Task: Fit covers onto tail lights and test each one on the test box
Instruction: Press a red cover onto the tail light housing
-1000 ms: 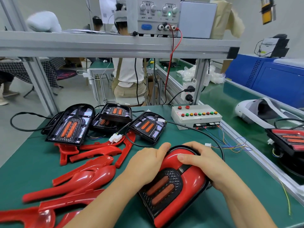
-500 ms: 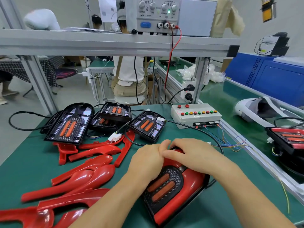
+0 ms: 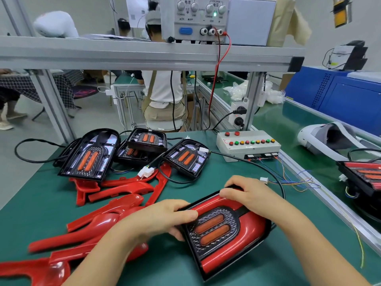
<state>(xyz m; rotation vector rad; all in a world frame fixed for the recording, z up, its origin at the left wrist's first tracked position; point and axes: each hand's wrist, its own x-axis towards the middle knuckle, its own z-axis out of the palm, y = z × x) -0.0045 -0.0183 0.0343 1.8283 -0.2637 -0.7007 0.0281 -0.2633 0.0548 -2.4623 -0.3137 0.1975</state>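
At near centre, light lies near-left to far-right; left hand grips its left edge, right hand its far edge; box nearer right hand

test box behind tail light, covers left.

The green-matted bench carries a black tail light with a glossy red cover at the near middle. To its left lie heaped loose red plastic covers, behind them black uncovered tail lights with orange lenses. At the far right stands a grey test box with coloured buttons, a black cable curving before it.
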